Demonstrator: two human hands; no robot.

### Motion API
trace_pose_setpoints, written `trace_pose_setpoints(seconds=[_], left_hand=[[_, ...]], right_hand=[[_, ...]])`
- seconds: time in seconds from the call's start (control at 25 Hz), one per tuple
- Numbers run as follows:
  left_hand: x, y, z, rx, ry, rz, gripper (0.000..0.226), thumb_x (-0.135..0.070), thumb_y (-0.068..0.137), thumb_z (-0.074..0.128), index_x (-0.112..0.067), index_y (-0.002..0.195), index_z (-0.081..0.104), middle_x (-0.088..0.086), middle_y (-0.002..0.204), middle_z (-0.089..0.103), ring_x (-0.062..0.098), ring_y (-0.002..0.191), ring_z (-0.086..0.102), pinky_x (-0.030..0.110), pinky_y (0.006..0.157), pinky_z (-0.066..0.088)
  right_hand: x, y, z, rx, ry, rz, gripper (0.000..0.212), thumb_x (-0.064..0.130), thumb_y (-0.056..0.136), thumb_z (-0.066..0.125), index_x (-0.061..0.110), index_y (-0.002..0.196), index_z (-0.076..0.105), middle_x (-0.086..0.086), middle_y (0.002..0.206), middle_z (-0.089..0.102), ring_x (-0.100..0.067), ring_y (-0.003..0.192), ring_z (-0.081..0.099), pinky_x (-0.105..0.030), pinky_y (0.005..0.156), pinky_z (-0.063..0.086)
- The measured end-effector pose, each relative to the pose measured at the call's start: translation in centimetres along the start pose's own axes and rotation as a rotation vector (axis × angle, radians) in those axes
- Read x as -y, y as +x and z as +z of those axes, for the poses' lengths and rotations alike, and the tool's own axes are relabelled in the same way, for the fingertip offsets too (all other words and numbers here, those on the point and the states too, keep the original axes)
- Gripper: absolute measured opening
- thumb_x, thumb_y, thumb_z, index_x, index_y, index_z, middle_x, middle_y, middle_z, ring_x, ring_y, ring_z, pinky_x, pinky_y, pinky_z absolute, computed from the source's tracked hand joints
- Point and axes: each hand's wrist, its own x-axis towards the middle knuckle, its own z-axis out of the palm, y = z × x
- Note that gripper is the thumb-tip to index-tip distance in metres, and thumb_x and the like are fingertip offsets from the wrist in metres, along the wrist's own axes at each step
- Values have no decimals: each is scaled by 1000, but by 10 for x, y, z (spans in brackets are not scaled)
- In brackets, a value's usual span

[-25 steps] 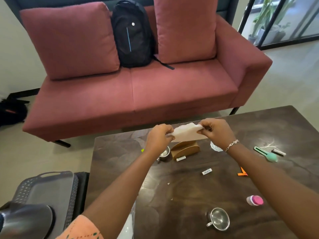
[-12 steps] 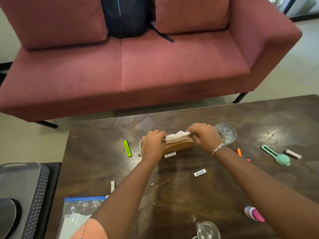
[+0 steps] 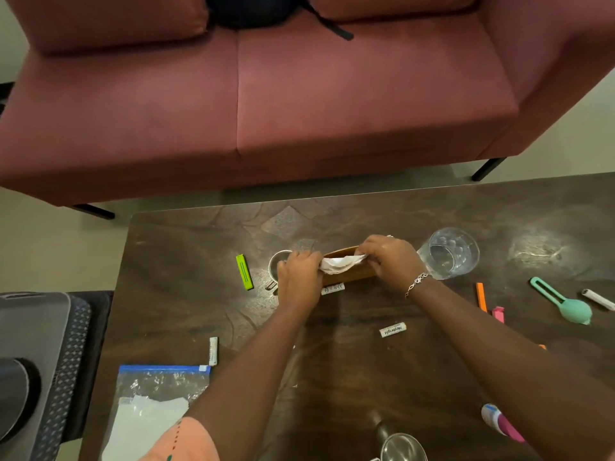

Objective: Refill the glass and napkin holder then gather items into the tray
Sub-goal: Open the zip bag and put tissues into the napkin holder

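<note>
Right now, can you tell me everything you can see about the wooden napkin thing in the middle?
The napkin holder looks like brown wood, long and low, with a slot along its top. It stands on the dark table, between a small metal cup and a clear glass. White napkins are being pushed into its slot. The left hand covers its left end and the right hand its right end, each gripping the napkins.

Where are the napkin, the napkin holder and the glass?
napkin (image 3: 339, 263), head view, white fold between the hands.
napkin holder (image 3: 342, 251), head view, far wooden rim.
glass (image 3: 452, 252), head view, clear inside wall.
</note>
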Motion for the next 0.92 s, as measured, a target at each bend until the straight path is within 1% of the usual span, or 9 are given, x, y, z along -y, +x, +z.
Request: trace_pose_setpoints(seconds=[0.12, 0.24, 0.32, 0.36, 0.44, 0.56, 0.64, 0.76, 0.92], left_hand=[[-2, 3, 6, 7, 18, -11, 19, -16, 91, 46, -16, 104, 60, 2, 108, 64, 23, 103, 51, 35, 80, 36], [-3, 5, 9, 5, -1, -24, 21, -17, 91, 47, -18, 108, 60, 2, 111, 64, 22, 106, 51, 37, 86, 37], [-3, 6, 12, 17, 28, -27, 21, -18, 91, 47, -17, 109, 59, 2, 112, 64, 22, 106, 51, 37, 86, 38], [-3, 6, 13, 25, 48, -26, 21, -19, 92, 47, -16, 108, 59, 3, 112, 63, 23, 106, 51, 38, 85, 38], [-3, 9, 15, 36, 67, -29, 19, -19, 92, 46, -15, 106, 58, 3, 111, 64, 24, 105, 52, 38, 84, 39], [-4, 11, 17, 45, 80, -36, 20, -17, 92, 45, -14, 105, 59, 3, 110, 64, 24, 104, 52, 38, 83, 38], [-6, 12, 17, 42, 83, -41, 21, -16, 92, 44, -15, 107, 59, 3, 110, 64, 24, 104, 53, 38, 82, 38], [-10, 18, 17, 10, 60, -48, 22, -17, 93, 44, -16, 108, 59, 2, 110, 65, 23, 104, 52, 37, 83, 37], [-19, 36, 16, -38, 31, -27, 19, -21, 93, 46, -16, 106, 59, 2, 108, 65, 22, 101, 52, 36, 84, 36]], right_hand=[[-3, 0, 3, 47, -15, -17, 20, 16, 80, 67, 11, 100, 68, -10, 108, 61, -28, 98, 55, -36, 68, 48], [-6, 1, 5, 107, -78, -37, 49, 26, 70, 77, 13, 113, 59, -11, 120, 55, -29, 109, 50, -38, 80, 47], [-6, 5, 8, 173, -128, -28, 70, 28, 68, 77, 11, 129, 47, -11, 131, 50, -29, 119, 46, -41, 93, 41], [-6, 8, 10, 197, -152, -26, 75, 29, 70, 76, 10, 134, 41, -11, 135, 47, -29, 123, 44, -41, 97, 37], [-5, 12, 16, 217, -184, -40, 70, 29, 77, 69, 10, 136, 37, -11, 137, 46, -28, 124, 44, -38, 99, 33], [-6, 16, 20, 203, -218, -64, 50, 26, 83, 60, 11, 129, 45, -9, 128, 53, -29, 111, 53, -37, 95, 35], [-7, 17, 20, 195, -219, -62, 44, 25, 83, 60, 11, 124, 49, -9, 123, 56, -29, 106, 55, -38, 93, 36], [-12, 18, 12, 175, -203, -40, 44, 22, 80, 63, 10, 121, 52, -10, 120, 58, -30, 105, 55, -40, 92, 38], [-27, 23, -2, 156, -185, 9, 47, 22, 79, 64, 12, 123, 50, -8, 124, 55, -28, 109, 53, -37, 94, 35]])
